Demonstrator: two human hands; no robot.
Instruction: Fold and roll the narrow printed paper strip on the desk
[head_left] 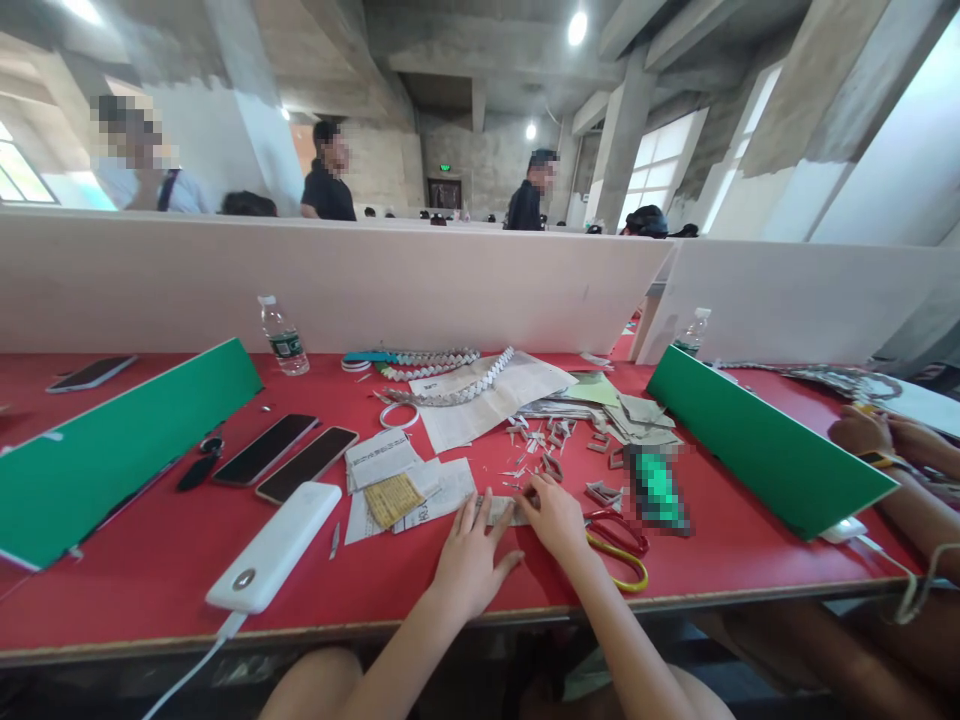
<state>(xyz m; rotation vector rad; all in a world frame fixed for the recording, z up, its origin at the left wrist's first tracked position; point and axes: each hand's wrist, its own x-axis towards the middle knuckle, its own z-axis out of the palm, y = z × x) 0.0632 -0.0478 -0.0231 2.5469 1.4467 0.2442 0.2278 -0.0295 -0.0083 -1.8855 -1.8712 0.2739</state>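
My left hand (471, 560) and my right hand (553, 515) press down on a small strip of newspaper (501, 510) lying on the red table (150, 570), fingers spread flat over it. Just right of my right hand lie scissors (619, 545) with red and yellow handles. Several small folded paper pieces (544, 440) are scattered beyond my hands, and chains of folded paper (450, 375) lie on a newspaper sheet further back. Cut newspaper scraps (397, 480) sit to the left.
A white power bank (276, 545) with a cable, two dark phones (285, 455), a water bottle (283, 337) and green dividers (112, 440) (757, 440) stand on the table. A co-worker's hands (874, 435) work at the right. People stand beyond the white partition (337, 280).
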